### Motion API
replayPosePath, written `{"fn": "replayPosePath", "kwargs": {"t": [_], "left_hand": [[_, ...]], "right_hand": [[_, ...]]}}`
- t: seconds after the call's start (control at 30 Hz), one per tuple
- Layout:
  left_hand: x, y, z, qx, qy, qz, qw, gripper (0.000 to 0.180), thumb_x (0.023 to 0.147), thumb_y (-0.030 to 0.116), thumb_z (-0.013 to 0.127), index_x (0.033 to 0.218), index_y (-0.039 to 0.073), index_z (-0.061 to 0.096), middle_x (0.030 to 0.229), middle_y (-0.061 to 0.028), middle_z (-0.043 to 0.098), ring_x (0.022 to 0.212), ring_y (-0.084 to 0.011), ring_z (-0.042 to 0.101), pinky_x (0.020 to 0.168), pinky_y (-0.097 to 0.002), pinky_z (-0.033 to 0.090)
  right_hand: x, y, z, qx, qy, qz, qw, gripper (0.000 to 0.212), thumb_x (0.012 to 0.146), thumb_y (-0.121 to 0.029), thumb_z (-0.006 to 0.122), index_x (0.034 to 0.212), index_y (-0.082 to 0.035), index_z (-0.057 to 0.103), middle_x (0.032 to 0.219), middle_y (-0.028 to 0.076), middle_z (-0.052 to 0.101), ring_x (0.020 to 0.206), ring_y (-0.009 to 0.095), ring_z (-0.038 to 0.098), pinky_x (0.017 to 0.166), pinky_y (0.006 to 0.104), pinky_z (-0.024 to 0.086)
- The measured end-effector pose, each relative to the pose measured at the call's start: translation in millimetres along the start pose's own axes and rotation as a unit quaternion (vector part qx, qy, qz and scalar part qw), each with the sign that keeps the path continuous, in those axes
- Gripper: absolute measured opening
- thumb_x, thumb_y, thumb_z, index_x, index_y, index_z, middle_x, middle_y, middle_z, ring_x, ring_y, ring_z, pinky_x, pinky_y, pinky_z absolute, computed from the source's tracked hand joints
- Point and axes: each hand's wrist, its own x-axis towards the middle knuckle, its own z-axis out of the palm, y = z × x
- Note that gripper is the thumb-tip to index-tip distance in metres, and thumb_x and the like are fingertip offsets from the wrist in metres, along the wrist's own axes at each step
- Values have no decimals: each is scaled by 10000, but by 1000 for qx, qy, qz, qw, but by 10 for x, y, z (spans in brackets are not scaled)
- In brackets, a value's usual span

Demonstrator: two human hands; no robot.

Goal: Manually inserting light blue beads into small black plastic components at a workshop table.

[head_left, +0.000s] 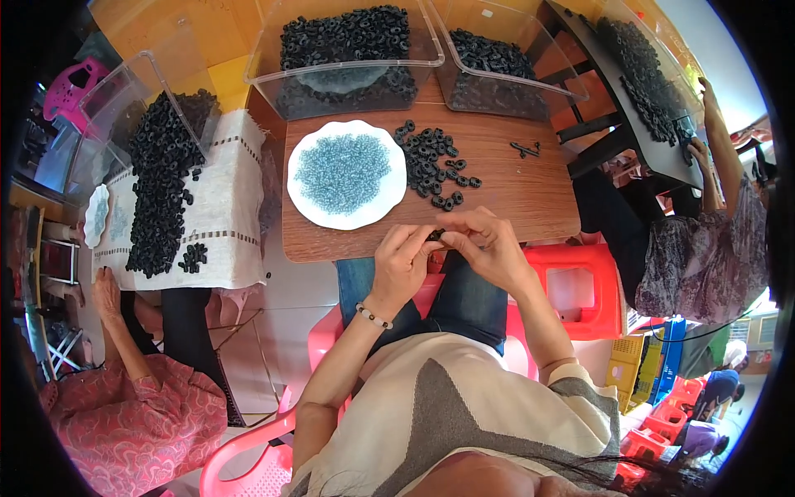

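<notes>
Over the near edge of the wooden table (489,224), my left hand (402,263) pinches a small black ring-like part (435,235) between thumb and fingers. My right hand (489,248) meets it from the other side, thumb and index finger closed at the same part; whether it holds a second tiny piece is hidden. Just beyond my hands stands a white scalloped plate (300,203) heaped with small clear bluish beads (344,174). Beside it on the right lies a loose pile of black ring-like parts (426,157). A small dark tool (525,150) rests farther right on the table.
Clear plastic bins (348,79) (505,99) of black parts stand along the table's far side. At left, a cloth-covered table (236,190) bears more black parts, with a person (141,406) seated there. Another person (704,257) works at right. A red stool (613,290) stands near my right arm.
</notes>
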Motion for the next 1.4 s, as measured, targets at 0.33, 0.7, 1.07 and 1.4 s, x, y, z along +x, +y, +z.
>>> {"fn": "replayPosePath", "kwargs": {"t": [0.33, 0.7, 1.07, 1.4], "left_hand": [[62, 101, -66, -9, 9, 4, 1000, 288, 823, 106, 834, 1099, 44, 780, 1004, -101, 684, 861, -262, 665, 711, -360, 550], [66, 105, -15, 2, -8, 49, 999, 295, 765, 71, 838, 1054, 73, 780, 1128, -94, 633, 1006, -289, 636, 760, -380, 566], [51, 63, -3, 20, -19, 88, 996, 313, 754, 50, 835, 1049, 7, 742, 1094, -91, 635, 1014, -310, 638, 774, -396, 572], [47, 54, -7, 39, -22, 87, 995, 313, 770, 51, 832, 1063, 3, 731, 1086, -92, 636, 985, -296, 642, 775, -399, 573]], "right_hand": [[-83, 294, -33, 346, -86, 242, 903, 603, 1075, -510, 538, 1265, 51, 652, 1036, 131, 730, 888, 213, 737, 829, 320, 613], [-211, 449, 219, 595, -165, 247, 747, 624, 1066, -544, 519, 1299, 24, 629, 1211, 155, 701, 1142, 244, 692, 984, 426, 589], [-281, 599, 349, 600, -131, 230, 755, 545, 1077, -485, 528, 1274, 7, 657, 1209, 117, 707, 1108, 195, 681, 996, 393, 539], [-295, 469, 492, 555, -73, 228, 797, 556, 1081, -453, 536, 1308, 43, 637, 1252, 142, 696, 1130, 215, 672, 1013, 402, 529]]}}
